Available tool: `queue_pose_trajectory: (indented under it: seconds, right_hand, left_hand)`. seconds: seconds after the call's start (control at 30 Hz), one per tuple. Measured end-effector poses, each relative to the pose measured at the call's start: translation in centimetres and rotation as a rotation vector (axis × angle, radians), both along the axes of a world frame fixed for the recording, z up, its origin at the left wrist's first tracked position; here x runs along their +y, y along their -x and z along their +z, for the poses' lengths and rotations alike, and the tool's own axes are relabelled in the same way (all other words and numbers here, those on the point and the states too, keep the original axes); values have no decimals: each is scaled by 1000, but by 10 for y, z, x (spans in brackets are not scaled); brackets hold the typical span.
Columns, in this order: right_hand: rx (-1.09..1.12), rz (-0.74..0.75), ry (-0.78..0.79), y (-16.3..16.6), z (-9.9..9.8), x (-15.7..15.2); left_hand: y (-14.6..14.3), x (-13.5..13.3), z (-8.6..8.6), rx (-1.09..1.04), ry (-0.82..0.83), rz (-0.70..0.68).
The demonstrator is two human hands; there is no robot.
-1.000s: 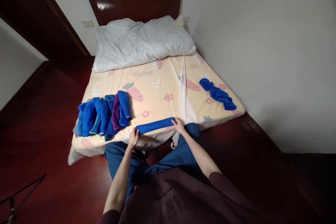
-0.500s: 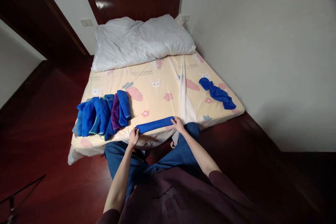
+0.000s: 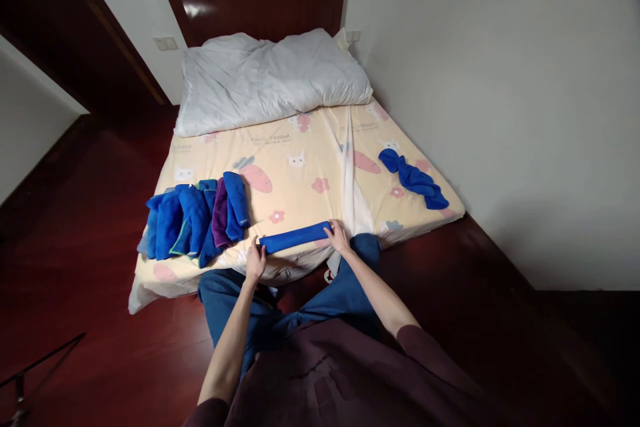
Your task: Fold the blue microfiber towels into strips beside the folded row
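I am pinching the long blue towel point(image 3: 296, 238) at each end, left hand point(image 3: 255, 262) and right hand point(image 3: 339, 238) closed on it, right at the bed point(image 3: 300, 180) edge, so it could be slipping down toward my knees if my fingers are loosening.

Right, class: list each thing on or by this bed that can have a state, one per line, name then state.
Narrow blue towel: folded into a long strip, flat at the bed's near edge.
Left hand: at the strip's left end.
Right hand: at its right end.
Row of towels: folded, overlapping.
Loose blue towel: crumpled, unfolded.
Duvet: bunched at the headboard.
Sheet: wrinkled.
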State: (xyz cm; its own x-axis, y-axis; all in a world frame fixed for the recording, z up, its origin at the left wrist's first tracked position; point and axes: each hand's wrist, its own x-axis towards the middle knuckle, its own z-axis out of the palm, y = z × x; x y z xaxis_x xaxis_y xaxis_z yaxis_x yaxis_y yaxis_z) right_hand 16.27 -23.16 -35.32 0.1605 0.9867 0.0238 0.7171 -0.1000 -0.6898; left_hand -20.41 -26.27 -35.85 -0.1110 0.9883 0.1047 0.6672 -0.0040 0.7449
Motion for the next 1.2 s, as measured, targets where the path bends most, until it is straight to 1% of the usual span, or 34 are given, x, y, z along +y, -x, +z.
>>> queue_pose_trajectory:
  seconds: [0.07, 0.17, 0.2, 0.23, 0.3, 0.4, 0.47, 0.57, 0.63, 0.73, 0.77, 0.83, 0.87, 0.9, 0.97, 1.0, 1.03, 1.1, 1.2]
  right_hand:
    - [-118, 79, -76, 5, 7, -5]
    - [-253, 365, -180, 17, 15, -14]
    - [-269, 446, -193, 22, 17, -16]
    - [-281, 496, -195, 27, 17, -18]
    - [-298, 514, -175, 34, 17, -20]
    - [-342, 483, -103, 33, 15, -17]
    - [-399, 456, -39, 24, 16, -14]
    - [-481, 406, 51, 4, 19, -11]
    - [-513, 372, 95, -10, 21, -14]
    - [-532, 302, 85, -27, 23, -24]
    - [-530, 286, 50, -30, 25, -28]
    - [-517, 294, -47, -30, 31, -32]
    - [-509, 329, -93, -26, 36, -32]
    - [-501, 382, -132, -20, 41, -31]
    - [-494, 520, -180, -3, 50, -26]
    - [-497, 587, -191, 8, 52, -24]
    - [-504, 643, -196, 18, 53, -21]
    - [-526, 714, -189, 37, 49, -18]
    - [-564, 730, -145, 53, 33, -16]
  left_hand:
    - [-3, -6, 5, 103, -86, -43]
    - [-9, -15, 13, 262, -157, -259]
    - [-11, -17, 15, 298, -161, -316]
    - [-13, -19, 16, 324, -158, -342]
    - [-16, -20, 17, 345, -141, -302]
    - [-16, -19, 16, 309, -86, -221]
    - [-13, -18, 19, 265, -30, -194]
    - [-9, -21, 30, 172, 41, -150]
    - [-8, -32, 38, 35, 72, -53]
    - [-14, -61, 43, -285, 154, 213]
    - [-20, -73, 43, -382, 199, 281]
    - [-40, -91, 41, -533, 304, 348]
    - [-53, -96, 41, -656, 367, 370]
    - [-67, -97, 42, -829, 430, 398]
    - [-95, -87, 45, -1191, 507, 453]
    - [-107, -78, 47, -1334, 517, 475]
    - [-118, -67, 50, -1428, 514, 493]
    - [-134, -43, 53, -1472, 492, 534]
    - [-145, -16, 53, -1491, 475, 664]
